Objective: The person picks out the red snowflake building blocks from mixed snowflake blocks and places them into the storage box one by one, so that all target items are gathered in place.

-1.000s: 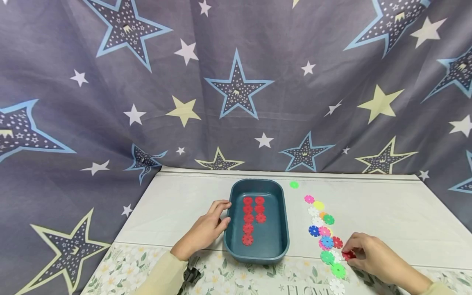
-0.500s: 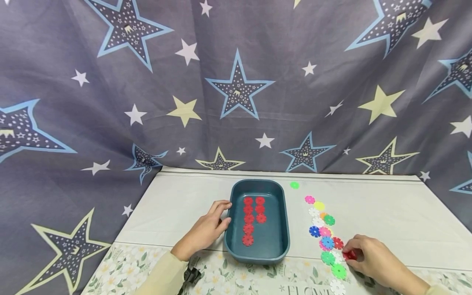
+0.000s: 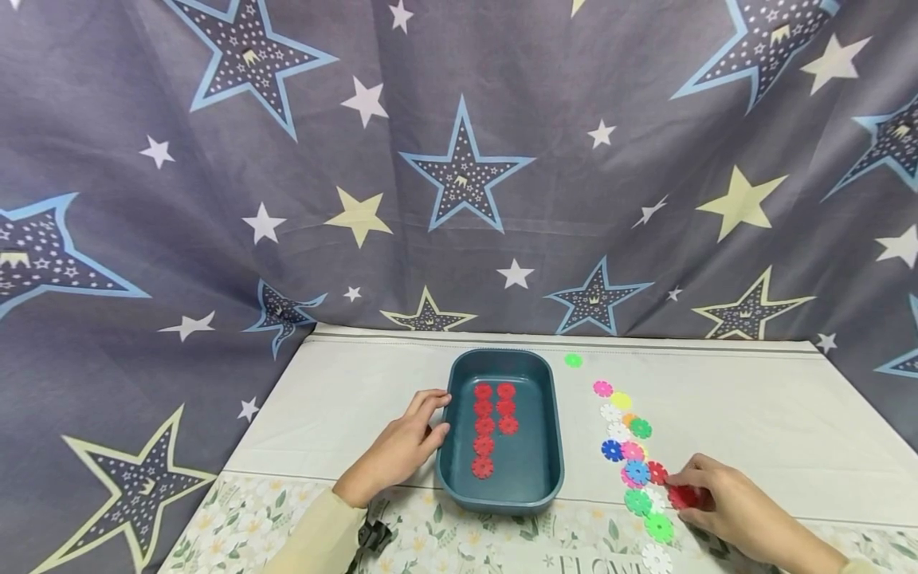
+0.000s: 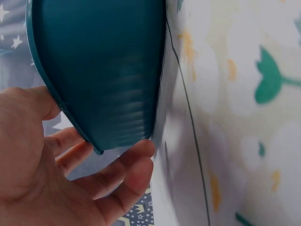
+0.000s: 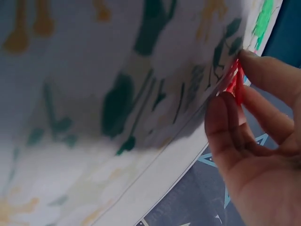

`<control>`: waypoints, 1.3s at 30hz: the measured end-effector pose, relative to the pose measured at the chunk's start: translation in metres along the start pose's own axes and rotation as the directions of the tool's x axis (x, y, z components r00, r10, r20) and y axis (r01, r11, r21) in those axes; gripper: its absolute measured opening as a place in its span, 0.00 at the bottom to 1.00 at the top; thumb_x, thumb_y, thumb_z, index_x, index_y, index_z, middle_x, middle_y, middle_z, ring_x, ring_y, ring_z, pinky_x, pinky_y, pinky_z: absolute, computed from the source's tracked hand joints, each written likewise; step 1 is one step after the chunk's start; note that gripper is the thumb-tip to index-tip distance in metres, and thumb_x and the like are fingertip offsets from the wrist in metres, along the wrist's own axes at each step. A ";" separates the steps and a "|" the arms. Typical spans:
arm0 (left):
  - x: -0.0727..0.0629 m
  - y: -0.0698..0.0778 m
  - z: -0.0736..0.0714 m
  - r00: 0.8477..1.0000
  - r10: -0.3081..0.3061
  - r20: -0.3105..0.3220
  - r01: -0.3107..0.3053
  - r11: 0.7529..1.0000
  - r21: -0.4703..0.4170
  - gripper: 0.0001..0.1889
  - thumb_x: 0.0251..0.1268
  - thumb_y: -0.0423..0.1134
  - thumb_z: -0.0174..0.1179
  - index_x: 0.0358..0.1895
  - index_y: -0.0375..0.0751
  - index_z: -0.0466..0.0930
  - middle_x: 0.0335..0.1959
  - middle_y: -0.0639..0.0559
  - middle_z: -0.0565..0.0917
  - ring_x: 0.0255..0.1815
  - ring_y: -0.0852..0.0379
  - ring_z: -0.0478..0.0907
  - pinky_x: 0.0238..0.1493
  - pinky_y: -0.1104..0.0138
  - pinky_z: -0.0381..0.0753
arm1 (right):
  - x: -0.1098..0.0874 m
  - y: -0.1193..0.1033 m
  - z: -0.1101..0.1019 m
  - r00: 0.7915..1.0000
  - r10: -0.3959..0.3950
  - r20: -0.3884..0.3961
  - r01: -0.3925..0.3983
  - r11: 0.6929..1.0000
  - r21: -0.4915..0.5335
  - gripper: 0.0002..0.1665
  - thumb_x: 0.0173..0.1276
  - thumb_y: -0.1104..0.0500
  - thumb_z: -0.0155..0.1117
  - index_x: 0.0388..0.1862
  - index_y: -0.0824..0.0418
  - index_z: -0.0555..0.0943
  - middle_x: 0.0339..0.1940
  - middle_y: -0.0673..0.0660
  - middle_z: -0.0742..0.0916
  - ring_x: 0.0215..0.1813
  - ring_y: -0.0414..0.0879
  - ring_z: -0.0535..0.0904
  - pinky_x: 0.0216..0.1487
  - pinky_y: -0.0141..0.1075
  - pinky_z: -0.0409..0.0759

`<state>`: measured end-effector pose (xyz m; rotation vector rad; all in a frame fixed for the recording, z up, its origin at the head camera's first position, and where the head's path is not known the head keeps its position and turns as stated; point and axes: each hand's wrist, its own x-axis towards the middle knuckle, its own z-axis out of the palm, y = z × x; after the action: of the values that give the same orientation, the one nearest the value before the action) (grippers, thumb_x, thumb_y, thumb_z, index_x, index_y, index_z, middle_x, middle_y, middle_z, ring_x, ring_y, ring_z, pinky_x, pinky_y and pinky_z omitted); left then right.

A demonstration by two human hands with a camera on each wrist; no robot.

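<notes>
A dark teal tray (image 3: 527, 470) holds two columns of red notched plastic discs (image 3: 483, 426) on its floor. My left hand (image 3: 398, 450) rests with relaxed fingers against the tray's left side. In the left wrist view, thumb and fingers lie along the teal wall (image 4: 99, 75). At the right, my right hand (image 3: 739, 510) holds red notched discs (image 3: 683, 497) beneath its fingertips. Its index fingertip is right at another red disc (image 3: 657, 473) on the table. In the right wrist view, the held red discs (image 5: 238, 87) show edge-on between thumb and fingers, partly hidden.
A loose line of notched discs in other colours runs along the tray's right side, including a blue disc (image 3: 612, 450), a green disc (image 3: 658, 527) and a white disc (image 3: 656, 558). A lone green disc (image 3: 573, 360) lies farther back. A star-patterned curtain (image 3: 459, 263) hangs behind the table.
My right index finger has stretched toward the red disc by the blue one, uncovering more of the red held under the hand. The left hand and tray stay put.
</notes>
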<state>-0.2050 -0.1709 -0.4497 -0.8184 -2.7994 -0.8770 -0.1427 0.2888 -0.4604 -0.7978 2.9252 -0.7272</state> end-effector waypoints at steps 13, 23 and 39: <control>-0.003 -0.001 -0.002 1.000 -0.008 0.000 0.008 1.000 0.008 0.23 0.74 0.43 0.49 0.68 0.43 0.63 0.67 0.53 0.61 0.33 0.68 0.74 0.35 0.68 0.75 | 0.020 -0.015 -0.006 0.951 -0.180 -0.252 0.171 0.984 -0.056 0.15 0.47 0.66 0.77 0.37 0.65 0.87 0.32 0.42 0.80 0.27 0.30 0.71 0.23 0.28 0.71; -0.002 0.001 -0.002 1.000 -0.006 0.008 0.006 1.000 0.014 0.23 0.74 0.43 0.49 0.68 0.43 0.63 0.67 0.53 0.61 0.33 0.67 0.74 0.35 0.68 0.75 | 0.076 -0.058 -0.012 0.858 -0.400 -0.321 0.416 0.909 -0.021 0.15 0.47 0.65 0.77 0.37 0.59 0.88 0.35 0.44 0.85 0.37 0.38 0.81 0.39 0.24 0.75; 0.000 0.004 -0.003 1.000 -0.008 0.021 0.008 1.000 0.016 0.23 0.75 0.45 0.48 0.68 0.43 0.63 0.68 0.53 0.61 0.34 0.67 0.74 0.36 0.67 0.75 | 0.171 -0.106 0.038 0.914 -0.399 -0.081 0.405 0.911 0.081 0.12 0.53 0.56 0.76 0.38 0.56 0.88 0.34 0.45 0.86 0.39 0.39 0.78 0.42 0.35 0.76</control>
<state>-0.2027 -0.1698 -0.4449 -0.8201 -2.8261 -0.8510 -0.2354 0.1094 -0.4305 -1.4151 2.7747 -0.9219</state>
